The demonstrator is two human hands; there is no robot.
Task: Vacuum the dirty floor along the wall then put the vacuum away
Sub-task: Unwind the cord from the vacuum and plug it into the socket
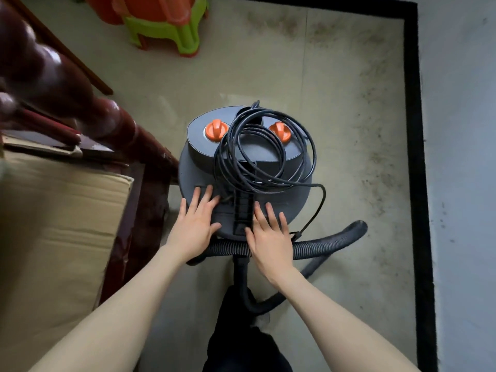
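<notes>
At the left edge of the frame a beige cushion [53, 216] lies on dark red wooden furniture [67, 84], whose carved post comes close to the left side of the canister vacuum [204, 167]. Stacked orange and green plastic stools [163, 25] stand at the top, left of centre, with bare floor [268, 76] between them and the vacuum. The vacuum sits mid-frame, a black power cord [265, 146] coiled on its lid between two orange knobs [216, 128]. The left hand [196, 224] rests flat on the lid's near left rim, fingers straight and slightly spread. The right hand [271, 237] lies flat just right of the central handle, fingers likewise spread, holding nothing. The ribbed hose [316, 248] curves under the hands toward the right. Further right, dirt speckles the floor up to a black skirting band [414, 130] at the foot of the pale wall [461, 130]
</notes>
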